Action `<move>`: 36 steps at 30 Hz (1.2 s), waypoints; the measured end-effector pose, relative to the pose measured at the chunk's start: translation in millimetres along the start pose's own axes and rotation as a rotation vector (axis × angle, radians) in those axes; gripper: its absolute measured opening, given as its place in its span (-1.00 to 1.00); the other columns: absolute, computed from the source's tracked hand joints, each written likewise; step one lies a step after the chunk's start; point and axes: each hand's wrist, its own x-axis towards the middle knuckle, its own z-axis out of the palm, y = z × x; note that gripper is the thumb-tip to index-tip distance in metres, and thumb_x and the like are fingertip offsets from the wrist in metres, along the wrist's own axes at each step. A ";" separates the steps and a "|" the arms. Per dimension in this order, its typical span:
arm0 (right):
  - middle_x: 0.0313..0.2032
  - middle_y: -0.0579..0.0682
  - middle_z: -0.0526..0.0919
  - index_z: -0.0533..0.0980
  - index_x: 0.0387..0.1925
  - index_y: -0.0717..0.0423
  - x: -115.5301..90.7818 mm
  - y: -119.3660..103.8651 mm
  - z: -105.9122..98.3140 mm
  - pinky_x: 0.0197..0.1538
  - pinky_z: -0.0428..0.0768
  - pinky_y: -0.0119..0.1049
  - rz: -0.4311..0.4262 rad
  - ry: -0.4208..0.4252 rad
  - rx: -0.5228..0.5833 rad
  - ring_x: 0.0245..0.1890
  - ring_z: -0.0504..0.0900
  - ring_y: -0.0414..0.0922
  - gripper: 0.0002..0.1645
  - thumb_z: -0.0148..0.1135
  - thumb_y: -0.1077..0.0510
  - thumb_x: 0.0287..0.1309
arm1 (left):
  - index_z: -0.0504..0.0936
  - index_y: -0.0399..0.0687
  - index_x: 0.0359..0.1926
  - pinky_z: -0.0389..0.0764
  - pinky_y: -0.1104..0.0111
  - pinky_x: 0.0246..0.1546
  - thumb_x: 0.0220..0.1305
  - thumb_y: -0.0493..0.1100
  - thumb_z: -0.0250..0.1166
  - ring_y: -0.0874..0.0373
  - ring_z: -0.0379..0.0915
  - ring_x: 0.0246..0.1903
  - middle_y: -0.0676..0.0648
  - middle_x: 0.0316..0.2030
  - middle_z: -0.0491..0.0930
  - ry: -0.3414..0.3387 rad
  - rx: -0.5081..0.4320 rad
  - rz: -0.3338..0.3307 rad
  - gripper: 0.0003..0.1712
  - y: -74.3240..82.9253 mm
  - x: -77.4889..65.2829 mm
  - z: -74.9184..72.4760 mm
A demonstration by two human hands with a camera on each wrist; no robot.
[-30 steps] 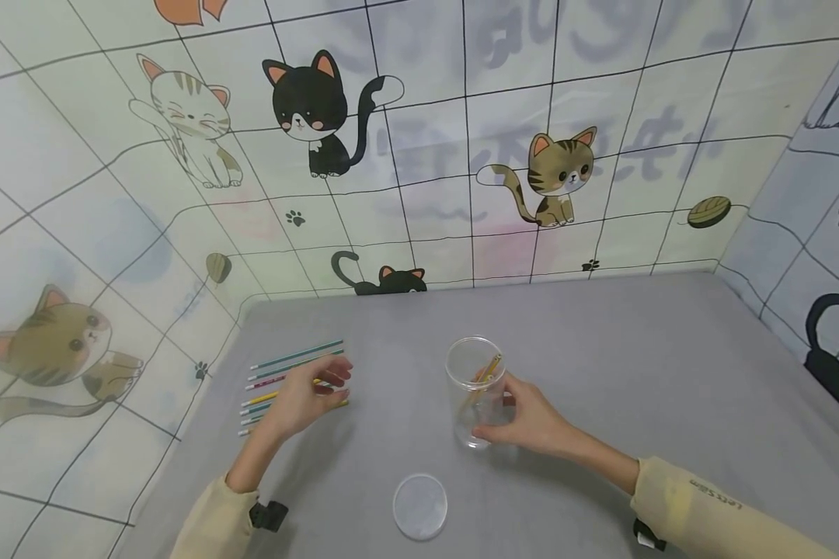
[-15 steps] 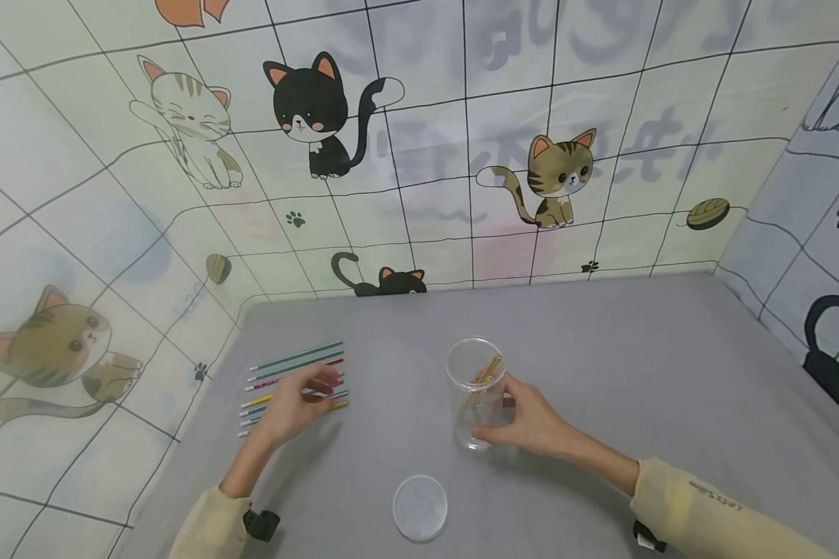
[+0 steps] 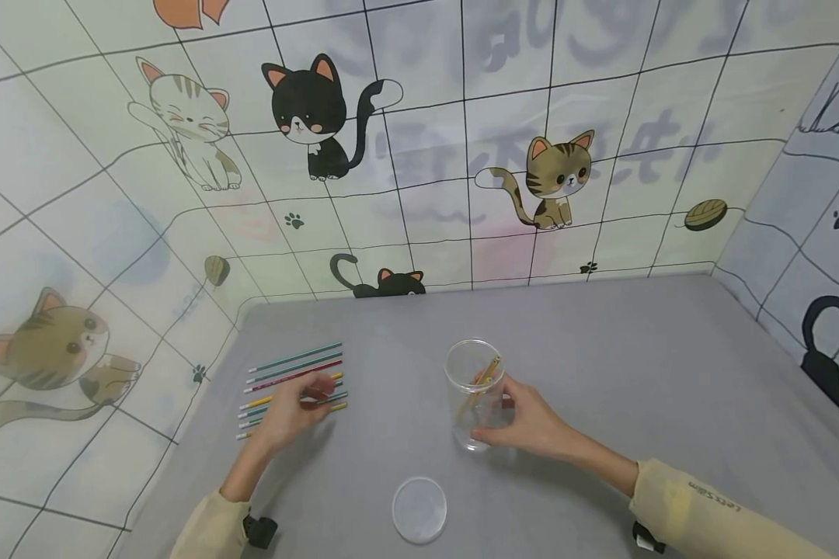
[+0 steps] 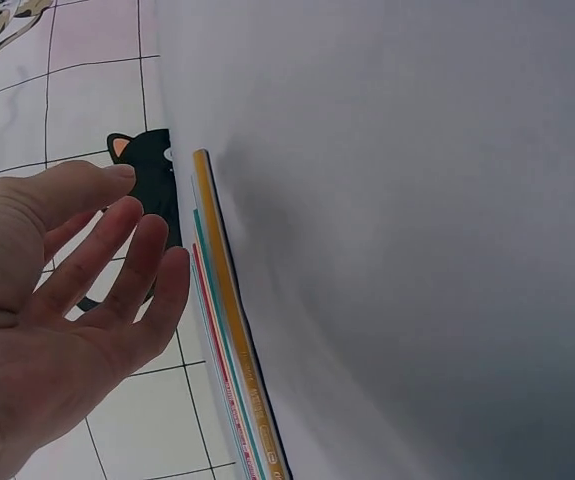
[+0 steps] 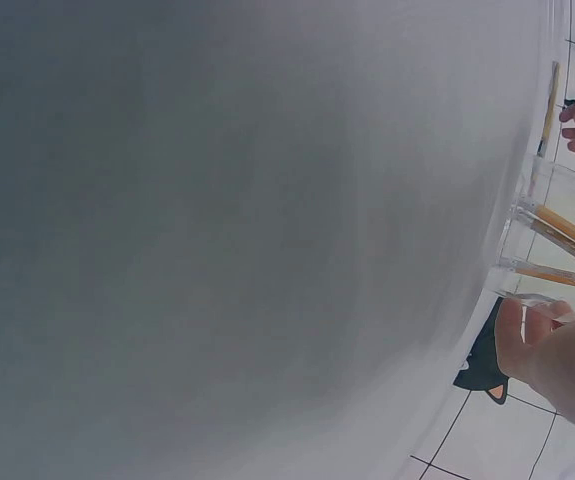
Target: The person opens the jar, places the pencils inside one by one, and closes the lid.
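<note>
In the head view, my right hand (image 3: 531, 419) grips a clear jar (image 3: 461, 415) from its right side. A few yellow pencils (image 3: 488, 371) lean inside the jar, which stands upright. The right wrist view shows pencils (image 5: 562, 242) through the clear wall, with the right hand's fingers beside it. My left hand (image 3: 290, 411) hovers over a row of pencils (image 3: 294, 357) on the left, hiding their middles. In the left wrist view the left hand (image 4: 77, 290) has loosely bent fingers with nothing between them, beside a yellow pencil (image 4: 229, 300).
A round clear lid (image 3: 419, 510) lies flat in front of the jar. The grey tabletop (image 3: 622, 349) meets a cat-printed cloth wall (image 3: 433, 155) at the back and on both sides.
My left hand has drifted a little to the left over the pencils, uncovering more of their right ends. The right hand and the jar stay in place.
</note>
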 end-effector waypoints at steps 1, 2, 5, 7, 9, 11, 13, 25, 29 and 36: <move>0.00 -0.09 0.65 0.48 0.12 0.03 0.0 0.2 0.1 0.05 0.60 -0.08 0.003 -0.002 0.002 0.01 0.60 -0.07 -0.27 0.63 0.10 -0.12 | 0.60 -0.32 -0.05 0.68 0.19 -0.20 0.01 -0.60 0.41 -0.15 0.61 -0.17 -0.28 -0.15 0.63 0.001 0.005 -0.002 -0.56 -0.8 -0.1 0.2; 0.00 -0.09 0.65 0.48 0.12 0.03 0.0 0.2 0.2 0.06 0.59 -0.08 0.005 -0.003 0.004 0.01 0.60 -0.06 -0.27 0.63 0.09 -0.12 | 0.60 -0.32 -0.05 0.68 0.19 -0.20 0.00 -0.60 0.41 -0.15 0.61 -0.17 -0.28 -0.15 0.63 0.003 0.010 -0.002 -0.56 -1.6 -0.3 0.4; 0.00 -0.10 0.65 0.48 0.12 0.03 0.0 0.1 0.3 0.06 0.59 -0.08 0.009 -0.004 0.005 0.02 0.60 -0.06 -0.27 0.63 0.09 -0.12 | 0.60 -0.32 -0.06 0.68 0.19 -0.21 0.00 -0.60 0.42 -0.14 0.61 -0.18 -0.27 -0.16 0.63 0.008 0.027 -0.001 -0.56 -3.7 -0.4 0.8; 0.00 -0.11 0.65 0.47 0.12 0.02 0.0 -0.2 0.2 0.06 0.59 -0.07 0.009 -0.004 0.003 0.01 0.61 -0.07 -0.27 0.63 0.10 -0.12 | 0.61 -0.32 -0.07 0.68 0.17 -0.21 0.00 -0.59 0.42 -0.15 0.61 -0.19 -0.27 -0.18 0.63 0.011 0.040 0.006 -0.57 -5.5 -0.8 1.4; -0.01 -0.12 0.65 0.47 0.12 -0.01 0.0 -0.6 0.3 0.06 0.59 -0.08 0.012 -0.002 0.000 0.01 0.61 -0.09 -0.26 0.63 0.11 -0.14 | 0.61 -0.33 -0.08 0.68 0.16 -0.22 -0.01 -0.59 0.42 -0.16 0.61 -0.20 -0.25 -0.20 0.63 0.013 0.053 0.016 -0.58 -7.7 -1.6 2.1; -0.02 -0.13 0.65 0.47 0.12 -0.02 0.0 -0.8 0.3 0.06 0.59 -0.08 0.018 -0.002 0.000 0.00 0.60 -0.11 -0.25 0.63 0.12 -0.16 | 0.61 -0.33 -0.08 0.68 0.14 -0.22 0.00 -0.59 0.42 -0.15 0.61 -0.20 -0.24 -0.21 0.63 0.011 0.064 0.015 -0.59 -9.4 -2.2 3.6; -0.02 -0.13 0.65 0.47 0.11 -0.02 -0.1 -0.5 0.5 0.05 0.60 -0.08 0.016 -0.002 -0.002 -0.01 0.61 -0.11 -0.25 0.63 0.13 -0.16 | 0.61 -0.33 -0.07 0.67 0.13 -0.20 0.01 -0.58 0.42 -0.13 0.61 -0.19 -0.23 -0.21 0.64 0.012 0.079 -0.002 -0.58 -9.9 -2.9 5.3; 0.00 -0.14 0.65 0.48 0.11 -0.01 0.1 0.3 0.6 0.05 0.60 -0.08 0.007 0.007 0.000 0.02 0.60 -0.10 -0.25 0.63 0.14 -0.17 | 0.64 -0.26 -0.16 0.65 0.14 -0.18 -0.01 -0.57 0.43 0.01 0.60 -0.22 -0.12 -0.26 0.65 0.019 0.244 -0.047 -0.64 -11.1 -1.3 11.5; 0.01 -0.13 0.64 0.47 0.13 -0.01 0.0 -0.3 0.3 0.06 0.60 -0.07 0.011 0.000 0.007 0.04 0.59 -0.10 -0.24 0.63 0.13 -0.17 | 0.67 -0.23 -0.22 0.64 0.14 -0.20 0.00 -0.56 0.43 0.03 0.59 -0.25 -0.09 -0.29 0.65 0.019 0.290 -0.055 -0.68 -10.5 -0.7 12.6; 0.01 -0.11 0.64 0.46 0.13 -0.02 -0.1 0.1 0.2 0.06 0.59 -0.06 0.006 -0.006 0.009 0.03 0.59 -0.11 -0.23 0.63 0.14 -0.16 | 0.71 -0.15 -0.31 0.63 0.23 -0.31 0.00 -0.57 0.43 0.12 0.58 -0.34 -0.02 -0.36 0.64 0.012 0.373 -0.041 -0.71 -11.2 0.3 15.6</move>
